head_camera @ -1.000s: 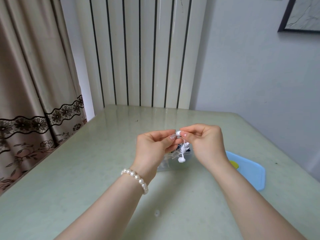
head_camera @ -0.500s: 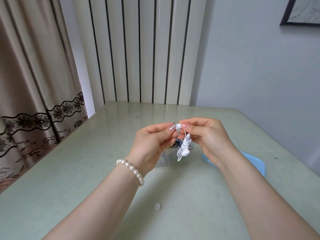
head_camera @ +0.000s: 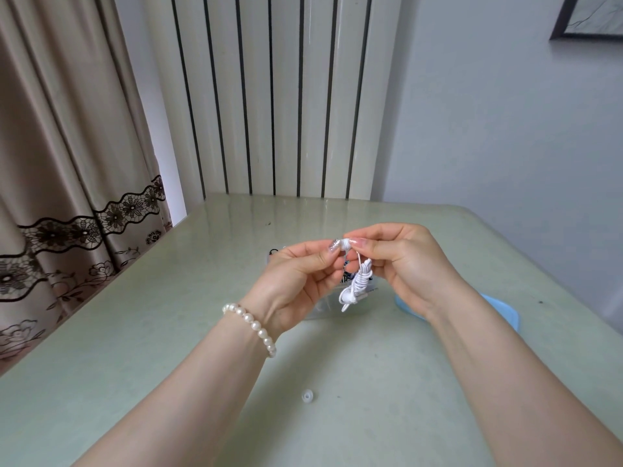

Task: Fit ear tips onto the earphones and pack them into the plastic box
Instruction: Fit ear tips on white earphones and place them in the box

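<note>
from the head view, both hands are raised together over the middle of the pale green table (head_camera: 168,332). the left hand (head_camera: 293,284) pinches something small between thumb and forefinger, its other fingers curled under; the right hand (head_camera: 404,264) pinches the white earbud (head_camera: 345,244) from the other side, fingertips of the two hands all but touching. i judge this to be the fitting step, an ear tip being pressed onto the bud, though the tip itself is hidden between the fingers. the rest of the earphones (head_camera: 357,284) hang below the pinch as a wound white bundle, with the second bud dangling at the bottom.

a spare ear tip (head_camera: 307,396) lies alone on the near part of the table, between the forearms. so the next move probably calls for seating this tip squarely, then picking that one up for the dangling bud.

the clear plastic box (head_camera: 323,308) stands on the table just beyond the hands, mostly hidden by them; its blue lid (head_camera: 499,311) lies to the right, partly behind the right wrist. a dark printed label shows through behind the cable bundle, but its lettering is too broken up to read.
</note>
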The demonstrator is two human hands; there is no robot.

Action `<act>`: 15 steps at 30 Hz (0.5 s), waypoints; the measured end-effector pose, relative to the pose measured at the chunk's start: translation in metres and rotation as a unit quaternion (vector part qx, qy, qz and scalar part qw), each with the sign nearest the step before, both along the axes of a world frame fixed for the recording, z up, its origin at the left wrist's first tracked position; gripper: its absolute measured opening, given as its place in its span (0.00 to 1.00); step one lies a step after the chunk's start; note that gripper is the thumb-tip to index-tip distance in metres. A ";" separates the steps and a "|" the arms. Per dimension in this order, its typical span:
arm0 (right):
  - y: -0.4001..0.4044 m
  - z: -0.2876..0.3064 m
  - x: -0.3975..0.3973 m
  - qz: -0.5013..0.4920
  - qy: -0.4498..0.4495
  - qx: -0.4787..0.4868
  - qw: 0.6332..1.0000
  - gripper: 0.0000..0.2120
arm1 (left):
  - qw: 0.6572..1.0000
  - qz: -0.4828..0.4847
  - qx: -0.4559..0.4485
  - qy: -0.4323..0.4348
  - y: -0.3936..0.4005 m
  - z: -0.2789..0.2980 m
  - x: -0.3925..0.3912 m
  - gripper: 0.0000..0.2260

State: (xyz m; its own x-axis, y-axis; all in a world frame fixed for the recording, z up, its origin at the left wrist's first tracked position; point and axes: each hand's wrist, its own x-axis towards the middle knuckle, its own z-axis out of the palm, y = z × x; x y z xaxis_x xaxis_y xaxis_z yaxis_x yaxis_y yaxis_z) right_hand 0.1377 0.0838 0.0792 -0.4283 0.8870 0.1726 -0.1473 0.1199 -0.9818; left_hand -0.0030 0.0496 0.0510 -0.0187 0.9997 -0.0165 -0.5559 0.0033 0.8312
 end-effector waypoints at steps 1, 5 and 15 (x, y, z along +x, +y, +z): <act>0.000 0.001 0.001 0.006 0.004 -0.009 1.000 0.05 | 1.000 -0.008 -0.002 -0.004 0.001 -0.001 -0.001 0.09; -0.001 0.002 0.002 0.065 0.048 -0.085 0.993 0.05 | 0.995 -0.062 -0.002 -0.075 0.002 -0.004 -0.001 0.12; 0.000 -0.002 -0.002 0.071 0.067 -0.137 0.986 0.10 | 0.993 -0.060 0.042 -0.090 0.004 -0.011 0.004 0.08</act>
State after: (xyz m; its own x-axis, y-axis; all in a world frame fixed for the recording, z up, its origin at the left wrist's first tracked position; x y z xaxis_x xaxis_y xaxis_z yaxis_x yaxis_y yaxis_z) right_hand 0.1353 0.0838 0.0772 -0.5403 0.8415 -0.0014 -0.2749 -0.1781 -0.9448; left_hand 0.0006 0.0537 0.0403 0.0965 0.9925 0.0744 -0.6949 0.0136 0.7190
